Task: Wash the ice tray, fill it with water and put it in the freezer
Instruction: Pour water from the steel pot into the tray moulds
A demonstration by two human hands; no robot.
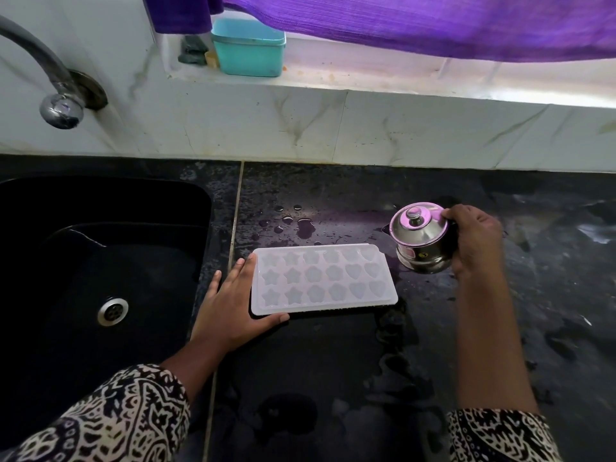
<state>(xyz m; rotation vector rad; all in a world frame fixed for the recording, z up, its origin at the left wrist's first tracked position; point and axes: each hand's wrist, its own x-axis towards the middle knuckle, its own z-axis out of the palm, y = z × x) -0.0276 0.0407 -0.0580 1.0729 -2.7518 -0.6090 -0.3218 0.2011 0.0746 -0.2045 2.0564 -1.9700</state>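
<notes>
Two hands bracket the ice tray [323, 281] in the head view, and the relation to work from is this: the tray lies flat on the dark worktop [333, 361] with its long axis running left to right across you. Its left short end is against your left hand [233, 301], and its right short end is just beside the steel pot [420, 238] that your right hand [473, 241] holds. The pot sits to the right of the tray and a little farther from you. Its small spout points left, toward the tray's far right corner, so I judge a pour would start there. Your left hand is spread wide, fingers straight along the tray's left end and thumb stretched along the near long edge at the corner; it steadies the tray without curling round it. Your right hand is wrapped round the pot's right side, fingers curled over the body and reaching the rim of the lid, which sits on the pot. I cannot tell whether the pot's base rests on the worktop or hangs just off it, nor whether the star, flower and heart cells already hold water. Filling looks like the step in hand, with the right hand the nearer one for it. The sink [100, 261] lies well off to the left under the tap [50, 78], and drops of water [300, 225] sit on the worktop just behind the tray.
</notes>
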